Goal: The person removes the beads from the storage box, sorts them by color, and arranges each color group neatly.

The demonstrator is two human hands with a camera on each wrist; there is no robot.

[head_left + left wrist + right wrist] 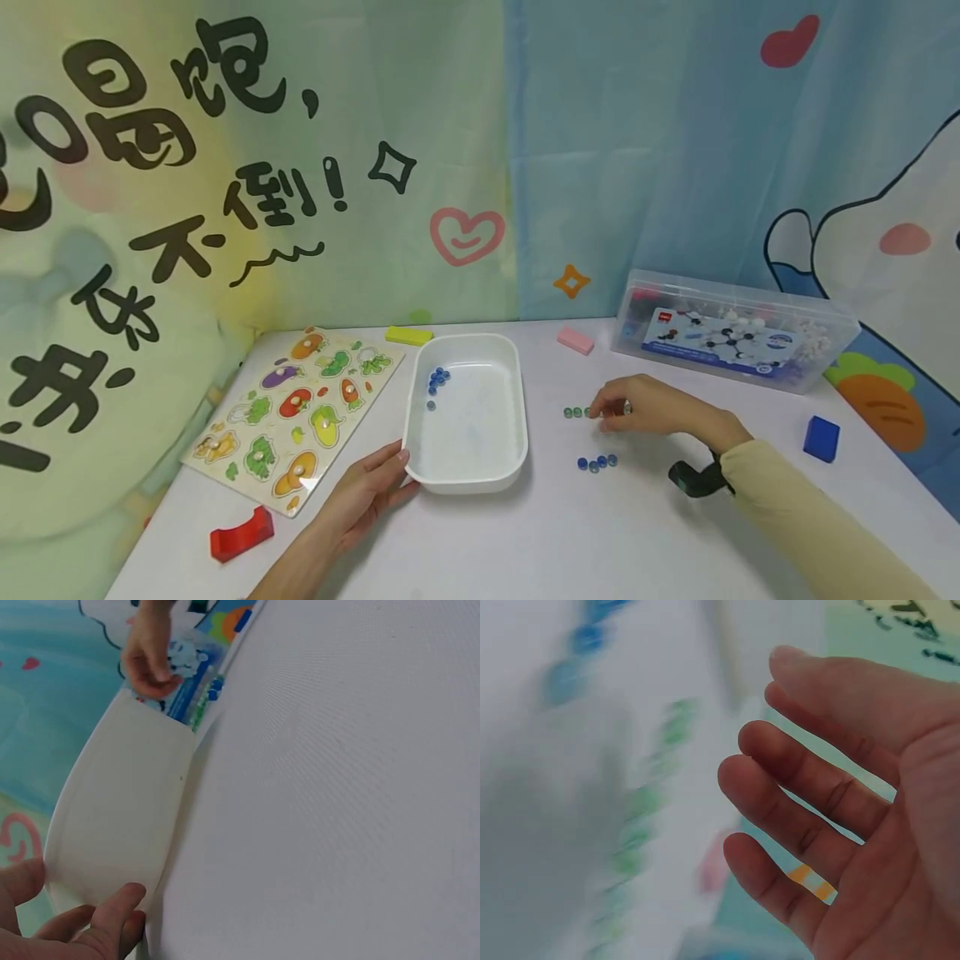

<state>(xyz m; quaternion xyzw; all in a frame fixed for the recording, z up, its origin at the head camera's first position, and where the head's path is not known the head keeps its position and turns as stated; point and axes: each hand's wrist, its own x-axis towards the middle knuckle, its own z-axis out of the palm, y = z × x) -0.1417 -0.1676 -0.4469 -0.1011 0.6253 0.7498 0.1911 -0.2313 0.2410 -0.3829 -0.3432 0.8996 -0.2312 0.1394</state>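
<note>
My left hand [367,492] holds the near left corner of a white tray [468,479], its thumb at the rim and fingers against the outer wall. Several blue glass marbles [437,380] lie inside, by the tray's left wall. In the left wrist view, the tray's outer side [120,802] faces the camera. Over a row of green marbles [577,412] hovers my right hand [648,404], hiding part of the row. The right wrist view shows its fingers [795,817] loosely bent and holding nothing. Nearer me lies a short row of blue marbles [597,462].
A vegetable puzzle board [330,425] lies left of the tray. Around the table are a red block [242,535], yellow block [408,336], pink block [575,340] and blue block [822,439]. A clear plastic box [735,333] stands at the back right, before a printed curtain [585,167].
</note>
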